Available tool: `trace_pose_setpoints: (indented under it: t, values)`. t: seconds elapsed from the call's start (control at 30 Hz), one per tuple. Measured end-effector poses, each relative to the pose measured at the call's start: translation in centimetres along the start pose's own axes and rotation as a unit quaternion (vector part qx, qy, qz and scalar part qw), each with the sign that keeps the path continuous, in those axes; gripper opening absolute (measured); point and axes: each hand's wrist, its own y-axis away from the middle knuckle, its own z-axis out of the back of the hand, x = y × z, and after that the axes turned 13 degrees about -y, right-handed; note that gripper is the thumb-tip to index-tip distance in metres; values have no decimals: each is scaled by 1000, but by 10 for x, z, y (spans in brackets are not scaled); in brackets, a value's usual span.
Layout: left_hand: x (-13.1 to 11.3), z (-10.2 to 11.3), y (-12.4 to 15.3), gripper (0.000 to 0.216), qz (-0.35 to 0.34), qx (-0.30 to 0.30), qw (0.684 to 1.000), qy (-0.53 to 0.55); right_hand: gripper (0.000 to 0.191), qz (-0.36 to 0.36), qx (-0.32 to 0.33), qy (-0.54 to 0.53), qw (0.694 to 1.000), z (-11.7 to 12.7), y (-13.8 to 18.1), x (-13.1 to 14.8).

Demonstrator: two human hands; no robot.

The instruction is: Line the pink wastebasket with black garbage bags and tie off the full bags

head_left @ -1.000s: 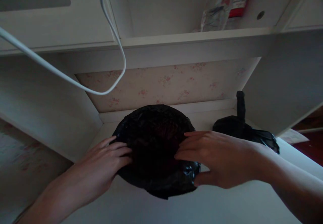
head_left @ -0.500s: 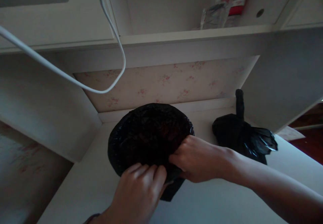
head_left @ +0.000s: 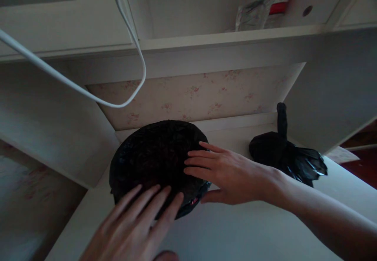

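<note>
1. Nearest me, my left hand (head_left: 138,225) is open, fingers spread over the near rim; I can't tell whether the tips press on the plastic.
2. My right hand (head_left: 224,170) is also open, fingers reaching over the right rim, thumb apart outside; I see no firm pinch.
3. Between them, the black-lined container (head_left: 159,139) sits on the white surface (head_left: 229,233), mouth facing up. I judge the step in hand as settling the lining around the rim.
4. The next move, I'd say, calls for light, even pressure at the near and right edges, without dragging the lining inward.
5. Farther right lies another black bag (head_left: 271,147); behind, a floral panel (head_left: 191,92).
</note>
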Motion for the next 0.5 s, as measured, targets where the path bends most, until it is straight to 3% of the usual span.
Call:
trace_pose_setpoints:
  t: [0.13,0.27,0.4,0.47,0.5]
  values:
    - [-42,-6,-44,40,106,-52,991,63,23,-6,30,53,998,-10,-14,-9]
    - [-51,-24,-51,32,166,-62,983,55,13,4,28,91,995,-15,-12,-6]
    - [-31,-25,-41,24,104,-40,986,128,23,0,14,72,997,-19,1,11]
    - [-13,-19,-37,14,56,12,981,186,37,0,-1,40,999,-19,9,22]
    - [-2,-16,-35,22,38,42,976,210,44,-2,-10,23,1000,-19,13,27]
